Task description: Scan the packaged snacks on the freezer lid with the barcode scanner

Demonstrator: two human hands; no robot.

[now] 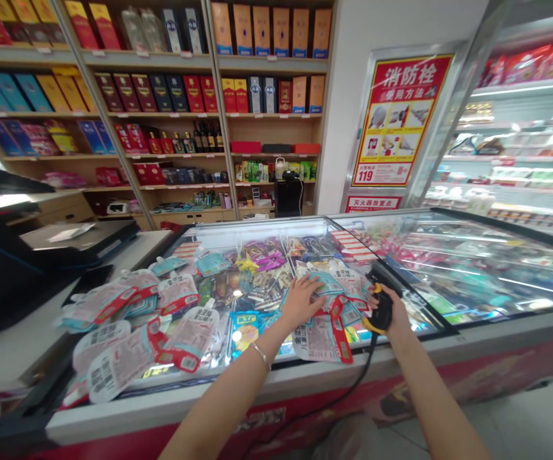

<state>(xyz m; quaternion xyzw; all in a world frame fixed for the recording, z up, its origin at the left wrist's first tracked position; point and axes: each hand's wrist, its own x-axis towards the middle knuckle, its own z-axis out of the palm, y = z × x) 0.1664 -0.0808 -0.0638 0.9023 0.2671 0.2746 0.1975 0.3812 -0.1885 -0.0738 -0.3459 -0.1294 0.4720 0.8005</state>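
On the glass top of a chest freezer, my left hand (303, 299) lies with its fingers spread over a pile of drink pouches (322, 338) with red and blue edges. Just to the right, my right hand (391, 310) is wrapped round a black and yellow handheld scanner (380, 308), whose head is over the right side of the pile. A cable hangs down from the scanner. More pouches (181, 291) are heaped on the left part of the glass.
Packaged ice creams show through the freezer glass (262, 227). At the left is a counter (149, 246) with dark equipment. Shelves (161, 115) of boxes and bottles stand behind, with a red and yellow poster (401, 121) on the wall and a lit refrigerated display (525, 147) at the right.
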